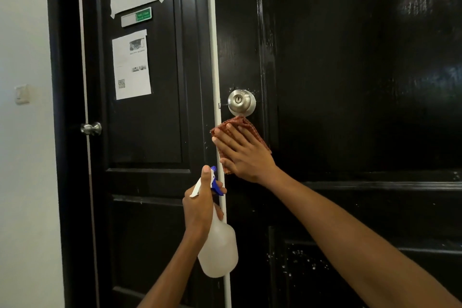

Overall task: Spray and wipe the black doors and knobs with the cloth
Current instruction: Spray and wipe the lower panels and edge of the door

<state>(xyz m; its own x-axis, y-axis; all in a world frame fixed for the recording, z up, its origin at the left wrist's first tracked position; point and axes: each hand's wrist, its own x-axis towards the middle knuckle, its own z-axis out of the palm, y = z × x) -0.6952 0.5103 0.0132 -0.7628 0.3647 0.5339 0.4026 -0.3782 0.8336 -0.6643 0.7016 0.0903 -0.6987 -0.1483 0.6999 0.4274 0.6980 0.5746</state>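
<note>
Head view shows the reddish checked cloth (240, 137) spread flat against the near black door (350, 82), directly beneath the round silver knob (240, 102) and touching its lower edge, with the right hand (243, 155) pressing on it, fingers straight and together. Below the knob and slightly left of it, the left hand (200, 204) is curled around the neck of a translucent spray bottle (218, 240) with a blue-and-white trigger head. Left of the knob stands a second black door (150, 132) bearing paper notices (132, 65) and its own knob (91, 128).
</note>
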